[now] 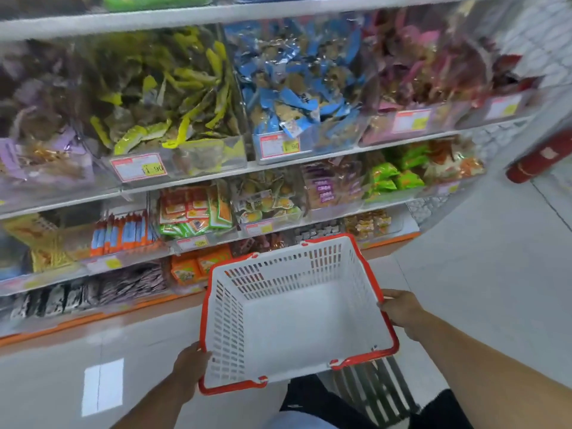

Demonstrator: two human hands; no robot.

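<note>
Shelves fill the upper left of the view, stacked in tiers down to an orange base strip. The pale, glossy floor runs along the bottom and up the right side. On the widest tier stand clear bins: one of yellow packets, one of blue packets and, blurred, a pink lot further right. Lower tiers hold smaller packs in orange, green and purple.

The basket - white slotted walls, red rim - is held up in the air below the middle of the view, in front of the lowest tiers. Its mouth faces the camera and its far end tips slightly towards the shelves. Just under its near edge a metal rack shows, beside the person's dark trousers. A red roll lies at the right edge, well apart from the basket.

The right hand grips the rim's right side, fingers close together and curled over the red edge. The left hand holds the near-left corner, thumb against the wall - its fingers are hidden behind the basket, so I cannot tell whether they are spread. A price tag sits on the yellow bin's front.
</note>
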